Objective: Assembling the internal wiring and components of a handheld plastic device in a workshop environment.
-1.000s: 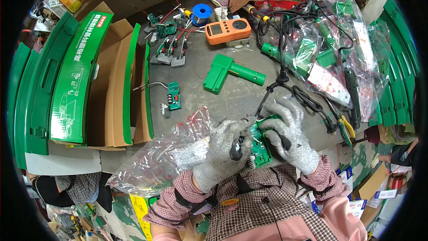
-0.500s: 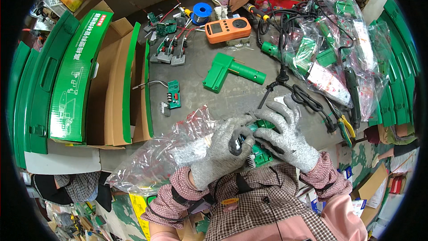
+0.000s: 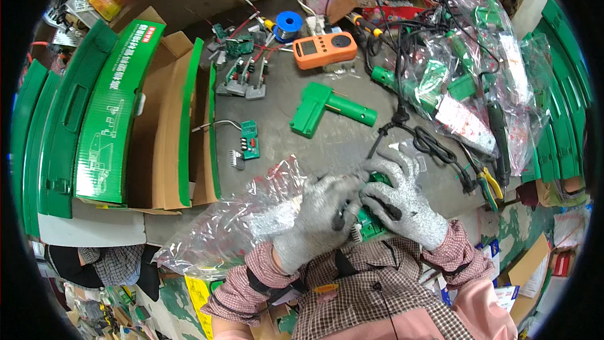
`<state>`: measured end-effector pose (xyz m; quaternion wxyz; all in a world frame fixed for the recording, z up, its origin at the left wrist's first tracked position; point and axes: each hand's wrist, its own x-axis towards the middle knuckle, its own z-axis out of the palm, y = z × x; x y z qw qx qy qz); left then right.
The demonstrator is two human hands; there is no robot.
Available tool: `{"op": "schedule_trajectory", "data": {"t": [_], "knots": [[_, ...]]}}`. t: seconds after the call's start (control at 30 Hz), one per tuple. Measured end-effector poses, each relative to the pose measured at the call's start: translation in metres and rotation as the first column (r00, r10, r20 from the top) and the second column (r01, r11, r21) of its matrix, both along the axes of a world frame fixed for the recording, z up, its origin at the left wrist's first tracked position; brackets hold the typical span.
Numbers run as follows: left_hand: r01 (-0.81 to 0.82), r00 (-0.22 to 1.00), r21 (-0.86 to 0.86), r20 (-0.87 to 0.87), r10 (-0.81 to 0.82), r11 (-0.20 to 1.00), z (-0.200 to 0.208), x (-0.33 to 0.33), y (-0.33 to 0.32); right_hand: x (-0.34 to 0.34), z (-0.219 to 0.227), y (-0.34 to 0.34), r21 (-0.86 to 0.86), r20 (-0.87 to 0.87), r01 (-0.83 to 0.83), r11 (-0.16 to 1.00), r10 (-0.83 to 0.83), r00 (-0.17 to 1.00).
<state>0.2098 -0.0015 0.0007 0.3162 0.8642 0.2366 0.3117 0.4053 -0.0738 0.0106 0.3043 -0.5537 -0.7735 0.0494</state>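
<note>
Both hands wear grey knit gloves with dark, worn fingertips and meet close to my body at the table's near edge. My right hand (image 3: 406,196) is closed over a green circuit board (image 3: 370,226) with a pale finned heat sink at its lower left. Against the board's left side, my left hand (image 3: 322,217) has its fingers bent together; they are partly blurred, and whatever they pinch is hidden. A black cable (image 3: 375,145) runs from the hands up the table. Beyond them lies a green pistol-shaped housing (image 3: 321,106). A clear plastic bag (image 3: 242,226) lies beside my left wrist.
An open green carton (image 3: 104,119) stands at left, with a loose circuit board (image 3: 250,141) to its right. Farther back are an orange meter (image 3: 324,50) and a blue solder spool (image 3: 289,23). Bagged green tools (image 3: 462,85), tangled cords and pliers (image 3: 487,187) occupy the right.
My left fingers have shifted and curled closer over the board, and the gap by the thumb has narrowed. The whole view has shifted slightly; the table items look unmoved.
</note>
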Motion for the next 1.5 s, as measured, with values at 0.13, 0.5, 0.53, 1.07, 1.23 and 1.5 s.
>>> {"op": "schedule_trajectory", "data": {"t": [0.13, 0.5, 0.53, 1.07, 1.23, 1.5], "knots": [[0.040, 0.997, 0.174, -0.069, -0.029, 0.984, -0.001, 0.002, 0.001, 0.000, 0.000, -0.002, -0.100, -0.099, -0.024, 0.995, 0.014, 0.995], [0.015, 0.999, -0.064, 0.029, -0.013, 0.998, -0.005, -0.005, 0.001, 0.003, 0.002, -0.005, 0.062, 0.167, -0.013, 0.998, 0.002, 0.986], [0.015, 1.000, -0.115, 0.013, -0.013, 0.993, -0.003, -0.004, 0.001, 0.003, 0.004, -0.005, 0.023, 0.118, -0.003, 1.000, 0.000, 0.993], [0.015, 0.997, 0.040, 0.070, -0.018, 0.999, -0.003, -0.003, -0.004, 0.005, 0.003, -0.005, 0.007, 0.121, -0.024, 1.000, 0.023, 0.992], [0.006, 0.998, 0.067, 0.068, -0.010, 0.998, -0.008, -0.003, -0.003, 0.005, -0.001, -0.015, -0.011, 0.040, 0.102, 0.995, -0.102, 0.994], [-0.006, 0.997, 0.148, 0.074, -0.005, 0.989, 0.001, 0.002, -0.003, -0.009, -0.003, -0.019, -0.038, 0.018, 0.174, 0.984, -0.174, 0.985]]}}
